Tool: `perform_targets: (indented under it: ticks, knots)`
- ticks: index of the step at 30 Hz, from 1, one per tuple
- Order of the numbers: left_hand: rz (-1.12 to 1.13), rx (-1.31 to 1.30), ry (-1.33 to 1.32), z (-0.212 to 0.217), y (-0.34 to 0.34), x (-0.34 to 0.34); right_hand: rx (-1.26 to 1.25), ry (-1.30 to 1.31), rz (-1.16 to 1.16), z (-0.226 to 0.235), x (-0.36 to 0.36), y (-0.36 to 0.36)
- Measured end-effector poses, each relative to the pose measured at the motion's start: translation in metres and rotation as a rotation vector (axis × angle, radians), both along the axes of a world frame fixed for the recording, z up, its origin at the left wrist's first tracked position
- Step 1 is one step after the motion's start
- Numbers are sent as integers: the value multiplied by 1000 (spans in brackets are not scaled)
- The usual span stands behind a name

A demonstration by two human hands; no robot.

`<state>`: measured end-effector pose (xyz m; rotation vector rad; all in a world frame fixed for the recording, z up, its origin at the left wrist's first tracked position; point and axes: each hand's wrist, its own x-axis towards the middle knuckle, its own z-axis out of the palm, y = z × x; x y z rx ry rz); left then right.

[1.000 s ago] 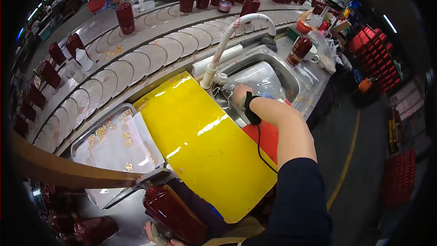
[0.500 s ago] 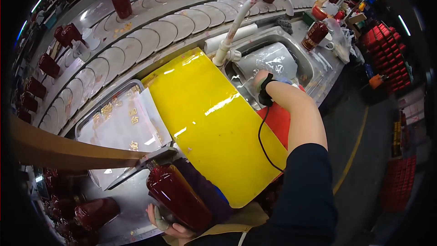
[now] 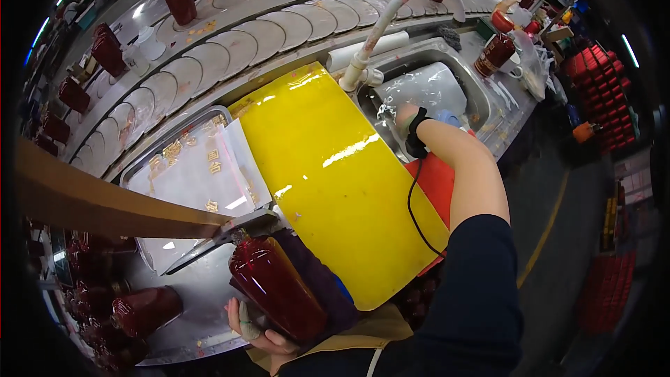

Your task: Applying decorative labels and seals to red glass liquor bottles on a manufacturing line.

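Head view: dark red bottle (image 3: 278,293) tilted, base clenched in left hand (image 3: 255,324) grip.

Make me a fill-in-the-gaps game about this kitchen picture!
1. The left hand holds a tall dark red stack of ____.
2. The big shiny cutting board beside the steel sink is coloured ____.
3. The right hand reaches into the ____.
4. The white curved tap stands ____ the sink.

Missing words: bowls; yellow; sink; over
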<state>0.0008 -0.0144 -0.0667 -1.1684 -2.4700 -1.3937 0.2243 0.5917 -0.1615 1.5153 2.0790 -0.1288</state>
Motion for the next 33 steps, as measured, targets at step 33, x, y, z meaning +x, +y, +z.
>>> perform_targets:
  ticks: [33]
  knots:
    - [-36, -2, 53, 8, -1, -4, 292, 286, -25, 75, -37, -29]
